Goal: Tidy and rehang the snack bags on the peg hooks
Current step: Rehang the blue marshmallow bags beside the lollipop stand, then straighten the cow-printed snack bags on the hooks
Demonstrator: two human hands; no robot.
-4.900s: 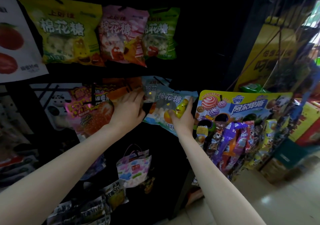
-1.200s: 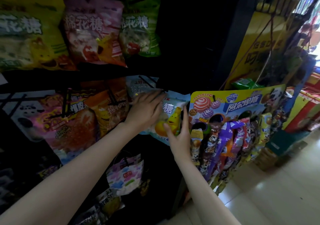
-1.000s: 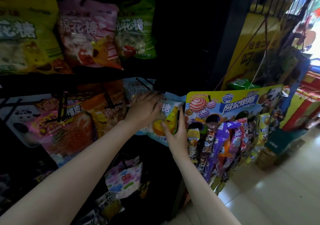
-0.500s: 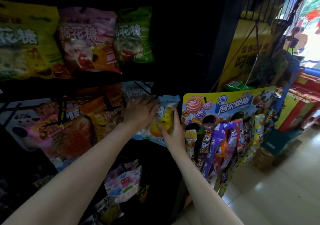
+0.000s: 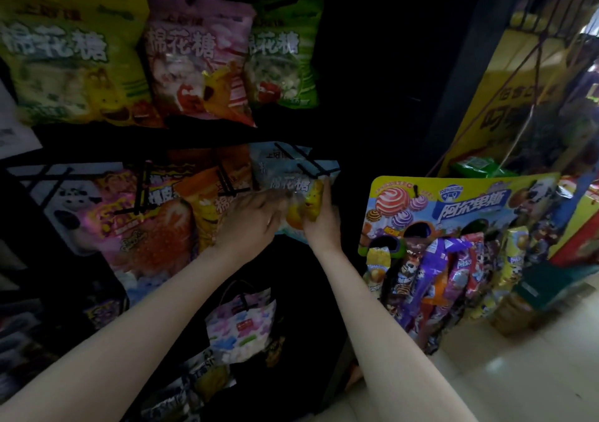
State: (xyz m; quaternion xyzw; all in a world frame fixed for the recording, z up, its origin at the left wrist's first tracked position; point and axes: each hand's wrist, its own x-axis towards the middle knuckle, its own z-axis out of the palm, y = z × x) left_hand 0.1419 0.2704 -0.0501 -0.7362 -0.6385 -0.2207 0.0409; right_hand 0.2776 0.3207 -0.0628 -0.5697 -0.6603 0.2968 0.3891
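Since the light blue marshmallow bag (image 5: 293,175) looks soft, puffy and slippery, the right hand (image 5: 321,219) clasps its edge while the left hand (image 5: 251,219) rests flat-fingered against its front; better held near its top seal

Lollipop card (image 5: 460,207) right, orange bag (image 5: 210,207) left

Top row: three bags (image 5: 197,58) side by side.
My hands' bag (image 5: 291,178): lower row, right end.
Lollipop board (image 5: 453,201): right of it.
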